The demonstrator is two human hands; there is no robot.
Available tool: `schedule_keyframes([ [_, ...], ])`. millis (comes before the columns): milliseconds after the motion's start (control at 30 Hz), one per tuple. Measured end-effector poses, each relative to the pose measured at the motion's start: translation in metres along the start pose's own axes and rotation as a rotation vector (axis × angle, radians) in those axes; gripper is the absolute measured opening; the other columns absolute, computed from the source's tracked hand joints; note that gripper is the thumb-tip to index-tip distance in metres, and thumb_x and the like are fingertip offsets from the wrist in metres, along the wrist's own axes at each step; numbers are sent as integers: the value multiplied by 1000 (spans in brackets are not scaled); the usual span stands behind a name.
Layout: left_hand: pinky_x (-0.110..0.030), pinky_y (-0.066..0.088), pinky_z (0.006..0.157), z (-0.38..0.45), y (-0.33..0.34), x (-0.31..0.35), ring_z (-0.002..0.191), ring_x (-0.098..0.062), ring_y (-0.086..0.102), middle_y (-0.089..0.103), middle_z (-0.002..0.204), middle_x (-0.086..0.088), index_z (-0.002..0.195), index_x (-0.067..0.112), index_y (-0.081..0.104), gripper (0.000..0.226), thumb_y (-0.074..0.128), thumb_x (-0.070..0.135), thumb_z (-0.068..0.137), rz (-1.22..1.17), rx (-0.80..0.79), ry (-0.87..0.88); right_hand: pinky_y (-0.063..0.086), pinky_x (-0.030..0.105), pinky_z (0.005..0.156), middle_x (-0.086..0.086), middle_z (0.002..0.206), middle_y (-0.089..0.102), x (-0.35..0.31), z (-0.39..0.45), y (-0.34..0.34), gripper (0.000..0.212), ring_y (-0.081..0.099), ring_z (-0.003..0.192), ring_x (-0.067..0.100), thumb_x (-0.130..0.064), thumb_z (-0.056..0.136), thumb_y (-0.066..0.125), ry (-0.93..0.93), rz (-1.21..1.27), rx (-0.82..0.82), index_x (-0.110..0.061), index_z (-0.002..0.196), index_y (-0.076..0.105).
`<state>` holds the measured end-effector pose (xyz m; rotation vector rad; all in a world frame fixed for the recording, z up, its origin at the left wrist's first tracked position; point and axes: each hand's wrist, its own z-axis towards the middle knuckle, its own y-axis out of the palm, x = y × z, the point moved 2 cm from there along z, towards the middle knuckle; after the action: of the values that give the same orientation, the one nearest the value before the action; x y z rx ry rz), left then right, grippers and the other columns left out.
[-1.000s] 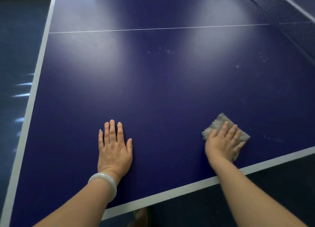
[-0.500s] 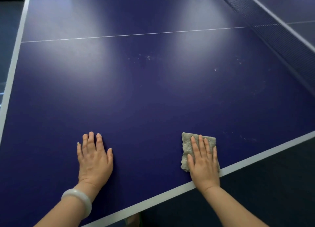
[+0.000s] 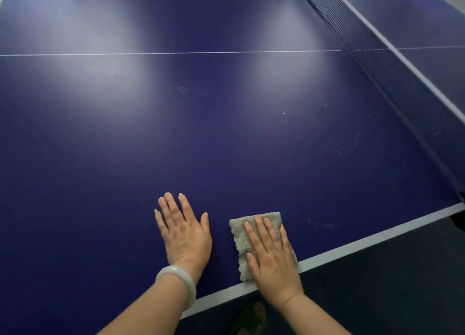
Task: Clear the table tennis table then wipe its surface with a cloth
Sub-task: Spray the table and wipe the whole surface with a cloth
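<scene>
The table tennis table [image 3: 226, 138] fills nearly the whole view, a dark blue top with a thin white centre line running left to right across the far part and a white border stripe along the near edge, which slants up toward the right. Two pale patches of reflected light lie on the far half of the surface, and faint whitish specks and smears are scattered over the right part, some just right of the cloth near the edge. The net [image 3: 392, 78] crosses the far right corner on a diagonal, dark mesh with a pale top band, and a further stretch of the blue top shows beyond it.

The left hand [image 3: 185, 236] lies flat on the blue surface near the near edge, palm down, fingers straight and slightly spread, holding nothing. A pale, smooth bangle [image 3: 179, 283] circles its wrist. Just to its right, apart from it, the right hand [image 3: 273, 261] presses palm down on the cloth [image 3: 242, 244], fingers straight and close together on top of it rather than curled round it. The cloth is a small grey, nubbly square lying flat on the table, its near corner reaching the white border stripe; its far and left edges stick out from under the fingers.
</scene>
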<state>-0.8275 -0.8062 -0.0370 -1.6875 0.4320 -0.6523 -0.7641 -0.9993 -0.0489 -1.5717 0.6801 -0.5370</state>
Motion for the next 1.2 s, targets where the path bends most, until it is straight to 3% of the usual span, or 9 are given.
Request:
schedule_keyframes([
  [200,-51,1,120,2,13,1,148,-38,3,12,158,-27,151,0,18,75,23,48,94,105,50,-49,4,46,121,-2,164,0,165,3,-9,61,-6,150,14,-51,97,6,404,29,-21,-29,154,-2],
  [300,-51,3,121,3,15,3,147,-38,7,17,156,-27,149,-1,25,73,30,45,94,88,89,-60,-1,50,121,4,163,-6,161,31,-15,59,-10,150,20,-45,99,13,684,109,11,-28,150,-11],
  [367,-51,5,121,3,15,2,147,-37,9,18,156,-27,149,-1,27,71,34,44,94,87,107,-65,-1,50,120,7,163,0,123,52,-16,62,-4,150,23,-44,98,15,566,110,55,-23,154,-1],
  [467,-50,5,121,1,15,2,148,-35,8,17,157,-24,150,1,26,71,30,46,94,102,110,-77,3,48,117,5,162,9,67,58,-14,64,4,150,23,-45,97,24,14,85,50,-22,156,14],
  [567,-49,4,121,2,15,3,148,-34,8,16,158,-23,150,2,26,73,24,48,93,102,131,-74,5,46,117,-1,163,10,87,59,-15,62,5,150,18,-45,98,28,-332,49,8,-28,155,13],
  [800,-48,5,121,3,18,2,148,-33,9,17,158,-22,149,3,28,68,21,46,97,122,138,-84,0,53,119,7,162,-10,181,93,-26,62,-11,149,24,-43,100,15,664,135,0,-22,155,-5],
  [1067,-48,7,121,3,17,3,149,-32,8,17,158,-21,149,3,28,76,15,52,93,147,138,-79,7,48,115,2,161,16,53,123,-16,62,12,150,21,-45,96,26,-380,16,-1,-24,154,21],
  [1133,-49,9,120,3,18,2,149,-33,10,18,157,-22,148,2,30,75,17,52,94,147,143,-75,10,49,114,4,158,25,97,151,-18,61,25,146,24,-43,95,27,-322,-12,26,-21,152,27],
  [1200,-49,9,120,3,18,3,148,-34,12,19,157,-23,148,1,31,74,19,51,94,142,147,-70,6,49,118,7,160,20,161,168,-27,59,20,148,25,-41,98,22,30,10,65,-20,153,21],
])
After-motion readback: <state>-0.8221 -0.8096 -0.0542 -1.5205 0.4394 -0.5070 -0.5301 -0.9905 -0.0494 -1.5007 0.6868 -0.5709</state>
